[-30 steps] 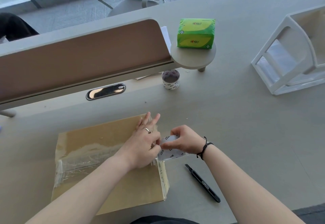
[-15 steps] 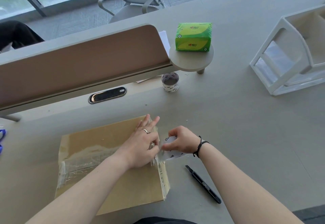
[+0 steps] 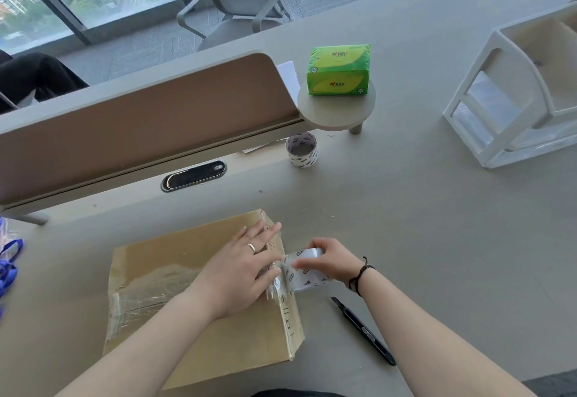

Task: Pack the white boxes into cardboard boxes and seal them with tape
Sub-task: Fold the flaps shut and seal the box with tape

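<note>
A closed cardboard box (image 3: 175, 272) lies flat on the table in front of me, with a clear tape strip running across its top from the left edge to the right edge. My left hand (image 3: 242, 267) lies flat on the box top near its right edge, fingers straight, pressing the tape down. Just past that edge, my right hand (image 3: 331, 261) grips the white printed tape roll (image 3: 304, 272), with tape stretched between roll and box. No white boxes are visible.
A black utility knife (image 3: 363, 331) lies on the table right of the box. A second tape roll (image 3: 301, 150) stands near the desk divider (image 3: 140, 128). A green tissue pack (image 3: 338, 70) sits on a round shelf. A white rack (image 3: 515, 94) stands far right; blue straps (image 3: 7, 265) lie far left.
Both hands have stayed at the box's right edge; the right hand has turned the tape roll slightly lower over the edge. The view has tilted upward a little.
</note>
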Action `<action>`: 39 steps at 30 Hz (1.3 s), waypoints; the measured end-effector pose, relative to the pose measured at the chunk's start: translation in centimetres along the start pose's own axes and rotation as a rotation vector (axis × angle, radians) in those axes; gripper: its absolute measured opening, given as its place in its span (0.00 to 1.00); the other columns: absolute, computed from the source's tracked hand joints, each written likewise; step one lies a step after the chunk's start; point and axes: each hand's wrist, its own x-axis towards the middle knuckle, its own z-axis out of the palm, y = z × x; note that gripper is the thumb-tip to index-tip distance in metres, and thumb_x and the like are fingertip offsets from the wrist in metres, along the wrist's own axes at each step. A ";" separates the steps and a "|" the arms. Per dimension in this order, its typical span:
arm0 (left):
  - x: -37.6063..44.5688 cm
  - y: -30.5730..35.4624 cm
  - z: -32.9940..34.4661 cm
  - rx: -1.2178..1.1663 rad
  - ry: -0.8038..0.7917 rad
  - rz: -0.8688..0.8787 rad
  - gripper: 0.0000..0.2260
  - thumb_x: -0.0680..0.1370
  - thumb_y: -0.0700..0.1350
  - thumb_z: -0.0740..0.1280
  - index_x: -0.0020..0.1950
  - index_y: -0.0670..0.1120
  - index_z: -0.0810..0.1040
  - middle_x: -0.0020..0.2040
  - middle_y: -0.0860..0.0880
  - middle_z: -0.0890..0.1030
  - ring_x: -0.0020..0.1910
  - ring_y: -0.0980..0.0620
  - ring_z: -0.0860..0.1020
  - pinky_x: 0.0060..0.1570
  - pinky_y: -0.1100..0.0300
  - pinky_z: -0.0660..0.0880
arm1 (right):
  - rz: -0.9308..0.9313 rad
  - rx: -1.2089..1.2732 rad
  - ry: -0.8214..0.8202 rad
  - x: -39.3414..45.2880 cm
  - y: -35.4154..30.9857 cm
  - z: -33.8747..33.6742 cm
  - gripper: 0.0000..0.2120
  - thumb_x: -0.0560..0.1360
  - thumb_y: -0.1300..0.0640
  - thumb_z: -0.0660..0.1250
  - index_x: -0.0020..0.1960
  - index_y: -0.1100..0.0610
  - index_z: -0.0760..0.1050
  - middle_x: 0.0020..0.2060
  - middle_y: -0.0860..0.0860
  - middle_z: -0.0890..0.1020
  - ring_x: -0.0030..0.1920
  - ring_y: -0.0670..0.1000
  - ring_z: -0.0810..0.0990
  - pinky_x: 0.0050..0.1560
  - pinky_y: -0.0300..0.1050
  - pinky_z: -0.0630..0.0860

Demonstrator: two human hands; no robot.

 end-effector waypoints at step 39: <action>0.9 1.2 -1.0 0.219 -0.136 0.273 0.13 0.64 0.43 0.63 0.42 0.58 0.79 0.41 0.60 0.76 0.45 0.57 0.77 0.70 0.55 0.57 | 0.071 0.446 0.147 -1.3 1.7 2.3 0.22 0.72 0.43 0.75 0.60 0.52 0.74 0.52 0.54 0.83 0.47 0.50 0.86 0.47 0.52 0.84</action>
